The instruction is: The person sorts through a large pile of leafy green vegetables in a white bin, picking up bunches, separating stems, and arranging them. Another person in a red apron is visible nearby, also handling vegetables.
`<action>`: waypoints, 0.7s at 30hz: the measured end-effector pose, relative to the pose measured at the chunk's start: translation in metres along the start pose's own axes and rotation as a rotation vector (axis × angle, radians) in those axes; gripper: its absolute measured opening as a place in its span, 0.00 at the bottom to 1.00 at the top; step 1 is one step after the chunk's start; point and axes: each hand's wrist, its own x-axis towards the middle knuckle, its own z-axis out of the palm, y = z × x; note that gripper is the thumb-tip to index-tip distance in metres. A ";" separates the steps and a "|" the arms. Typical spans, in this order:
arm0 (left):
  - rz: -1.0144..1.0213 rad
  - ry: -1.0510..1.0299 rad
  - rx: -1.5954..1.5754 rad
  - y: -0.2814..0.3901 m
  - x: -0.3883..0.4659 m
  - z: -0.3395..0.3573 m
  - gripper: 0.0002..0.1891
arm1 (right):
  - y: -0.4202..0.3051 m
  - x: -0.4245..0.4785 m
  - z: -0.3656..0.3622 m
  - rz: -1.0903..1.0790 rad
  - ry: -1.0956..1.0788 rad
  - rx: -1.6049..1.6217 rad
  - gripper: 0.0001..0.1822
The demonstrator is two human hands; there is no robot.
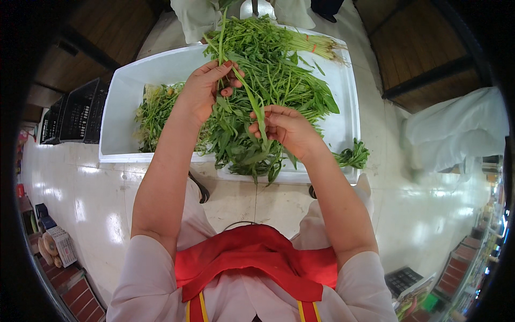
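My left hand pinches a long green leafy stalk between thumb and fingers, above the heap of greens. Farther down the same stalk, my right hand holds its broad, pale green leafy end. Beneath both hands, loose leafy greens, which look like water spinach, lie piled on a white foam tray. At the pile's far right is a bunch of thin stems with roots, tied with red bands. Left of my left forearm, a white foam box contains loose stems and yellowed leaves.
Black plastic crates stand left of the box. Someone in pale clothing is beyond the far edge. A white plastic sheet or bag is at the right, near a wood-panelled cabinet. A small leafy bundle overhangs the tray's near right corner.
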 end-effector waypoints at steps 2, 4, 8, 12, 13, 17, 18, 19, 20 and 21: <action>0.038 0.062 0.099 0.002 0.002 -0.003 0.09 | -0.007 -0.004 -0.001 0.033 -0.068 0.074 0.14; 0.062 0.112 0.121 0.006 0.001 -0.005 0.08 | -0.016 -0.012 0.005 0.053 -0.041 0.137 0.15; 0.092 0.143 0.135 0.007 -0.002 -0.004 0.08 | -0.026 -0.017 0.008 0.067 0.003 0.094 0.12; 0.118 0.172 0.174 0.009 -0.002 -0.005 0.09 | -0.024 -0.013 0.005 0.013 0.021 0.059 0.10; 0.114 0.176 0.180 0.009 -0.002 -0.007 0.09 | -0.023 -0.012 0.007 -0.010 0.011 0.050 0.10; 0.094 0.150 0.185 0.008 -0.004 -0.005 0.09 | -0.015 -0.008 0.009 -0.173 0.173 -0.286 0.10; 0.093 0.143 0.187 0.007 -0.005 -0.004 0.09 | -0.011 -0.005 0.007 -0.236 0.181 -0.370 0.10; 0.091 0.135 0.189 0.006 -0.005 -0.003 0.10 | -0.008 -0.003 0.007 -0.299 0.190 -0.453 0.10; 0.090 0.127 0.190 0.004 -0.006 -0.002 0.10 | -0.007 -0.002 0.007 -0.283 0.176 -0.411 0.10; 0.079 0.124 0.201 0.002 -0.006 0.000 0.10 | -0.007 0.000 0.009 -0.267 0.165 -0.369 0.10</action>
